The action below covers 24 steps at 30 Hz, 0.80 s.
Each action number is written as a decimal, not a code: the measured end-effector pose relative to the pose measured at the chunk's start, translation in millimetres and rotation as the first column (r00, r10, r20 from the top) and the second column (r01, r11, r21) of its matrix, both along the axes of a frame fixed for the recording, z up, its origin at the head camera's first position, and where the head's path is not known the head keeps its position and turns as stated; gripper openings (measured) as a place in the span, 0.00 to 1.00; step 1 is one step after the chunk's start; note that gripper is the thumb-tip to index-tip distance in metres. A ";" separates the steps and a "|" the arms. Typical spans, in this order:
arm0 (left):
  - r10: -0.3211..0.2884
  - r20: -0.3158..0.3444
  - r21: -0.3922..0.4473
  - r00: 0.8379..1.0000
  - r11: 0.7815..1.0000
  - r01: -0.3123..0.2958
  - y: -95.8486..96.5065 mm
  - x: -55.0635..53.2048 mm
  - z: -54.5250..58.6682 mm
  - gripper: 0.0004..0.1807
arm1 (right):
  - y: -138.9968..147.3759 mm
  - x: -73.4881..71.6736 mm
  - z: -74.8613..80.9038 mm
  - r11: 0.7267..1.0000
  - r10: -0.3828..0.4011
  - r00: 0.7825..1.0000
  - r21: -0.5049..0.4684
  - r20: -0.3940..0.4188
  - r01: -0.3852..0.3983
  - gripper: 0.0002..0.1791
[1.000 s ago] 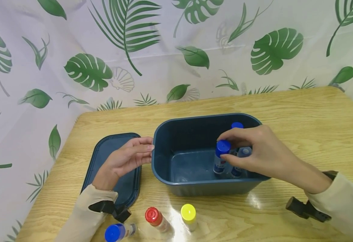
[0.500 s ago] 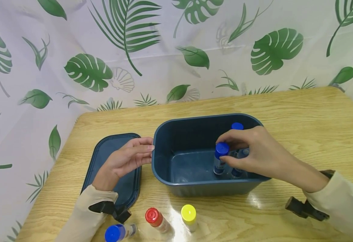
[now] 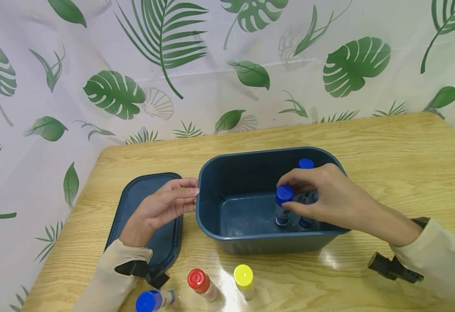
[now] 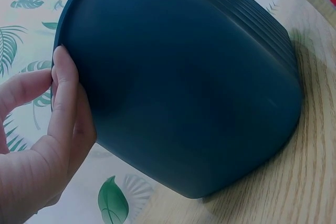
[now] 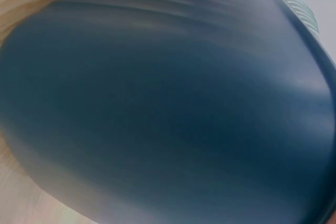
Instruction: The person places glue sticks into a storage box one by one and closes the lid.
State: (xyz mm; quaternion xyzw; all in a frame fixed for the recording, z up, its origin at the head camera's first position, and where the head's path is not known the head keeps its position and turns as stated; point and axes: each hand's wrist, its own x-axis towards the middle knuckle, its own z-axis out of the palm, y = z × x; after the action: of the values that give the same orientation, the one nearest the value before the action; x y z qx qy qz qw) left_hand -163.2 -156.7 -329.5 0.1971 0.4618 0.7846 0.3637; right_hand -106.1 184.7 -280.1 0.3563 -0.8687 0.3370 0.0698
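A dark blue plastic bin (image 3: 250, 242) stands on the table. Inside it, my right hand (image 3: 328, 199) pinches a small blue-capped bottle (image 3: 283, 212) by its cap, upright and low near the floor. Partly behind that hand are another blue cap (image 3: 306, 163) and a bottle body (image 3: 306, 222). At the bin's left end, my left hand (image 3: 165, 208) touches the outer wall and rim with its fingertips; in the left wrist view, thumb and finger meet the rim. The right wrist view is filled by the bin's outer wall (image 5: 168, 108), and that hand is mostly hidden there.
A dark blue lid (image 3: 149, 186) lies left of the bin, partly under my left hand. Along the front are a red-capped bottle (image 3: 199, 281), a yellow-capped one (image 3: 244, 277) and a blue-capped one (image 3: 149, 300) near the left sleeve. A leaf-printed cloth (image 3: 219, 86) hangs behind the table.
My right hand has shifted slightly left and down inside the bin with the blue-capped bottle. My left hand has stayed at the bin's left end.
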 end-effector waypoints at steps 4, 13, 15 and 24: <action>0.000 -0.003 -0.002 1.000 1.000 0.000 0.1 0.0 -0.3 0.11 | 0.1 -0.6 -0.8 1.000 -0.001 1.000 0.031 -0.010 0.001 0.16; 0.006 -0.001 -0.010 1.000 1.000 -0.006 -0.1 0.3 0.3 0.10 | -0.4 -0.9 -0.9 0.996 -0.002 1.000 0.085 -0.026 0.005 0.16; 0.008 -0.001 -0.011 1.000 1.000 -0.008 -0.2 0.2 0.2 0.10 | -0.5 -0.8 -0.6 0.996 -0.008 1.000 0.094 -0.019 0.010 0.16; 0.010 0.000 -0.015 1.000 1.000 -0.010 0.3 0.2 0.6 0.09 | 0.1 -0.9 -0.8 0.994 -0.016 1.000 0.104 0.008 0.015 0.17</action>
State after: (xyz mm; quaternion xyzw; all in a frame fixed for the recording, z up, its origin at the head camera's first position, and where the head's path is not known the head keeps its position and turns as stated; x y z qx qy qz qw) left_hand -163.0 -156.4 -328.8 0.1921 0.4685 0.7830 0.3612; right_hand -107.0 184.7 -280.9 0.3513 -0.8880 0.2924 0.0500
